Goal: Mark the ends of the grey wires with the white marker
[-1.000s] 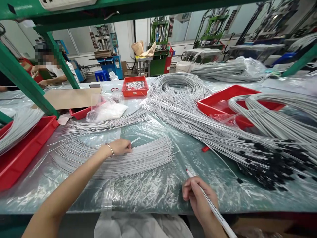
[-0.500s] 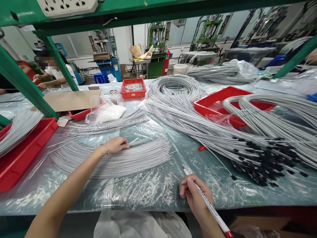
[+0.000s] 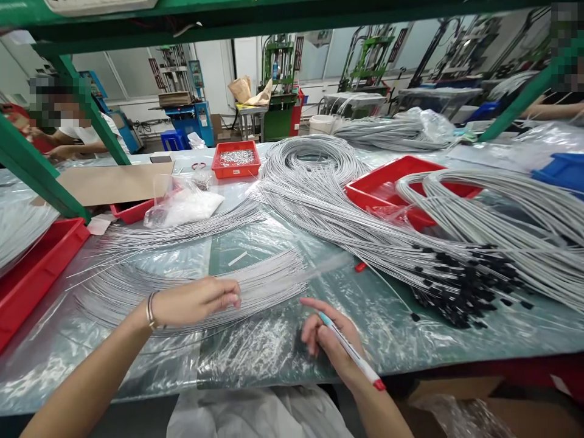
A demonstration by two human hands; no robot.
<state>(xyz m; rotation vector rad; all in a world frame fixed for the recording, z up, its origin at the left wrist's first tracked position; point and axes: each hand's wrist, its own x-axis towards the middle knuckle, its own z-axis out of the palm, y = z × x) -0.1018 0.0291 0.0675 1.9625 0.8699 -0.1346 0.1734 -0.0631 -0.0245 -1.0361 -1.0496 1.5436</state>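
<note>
The left hand (image 3: 201, 300) has come back from the far edge of the fanned-out bundle of thin pale-grey wires (image 3: 278, 277) and is now over its middle, wrist nearer the body. Its fingers are bent loosely together; whether they pinch a wire or only hover cannot be told. The short flat white strip (image 3: 238, 258), which half a second ago lay right at those fingertips, now shows whole and apart from them, just beyond the bundle's far edge on the plastic-covered green worktop (image 3: 246, 362).

The right hand (image 3: 333, 333) grips a slim white marker pen (image 3: 353, 354) and has moved in closer to the bundle's right-hand ends. Its index finger, curled earlier, now points out towards them. The pen's front end shows light blue where it showed red before; its rear end, by the wrist, is red. A whitish streak (image 3: 328, 266) has appeared beyond this hand, too blurred to identify, reaching towards a small red plastic piece (image 3: 360, 267). To the right, the long grey cables with black ends (image 3: 469, 286) lie as before.
</note>
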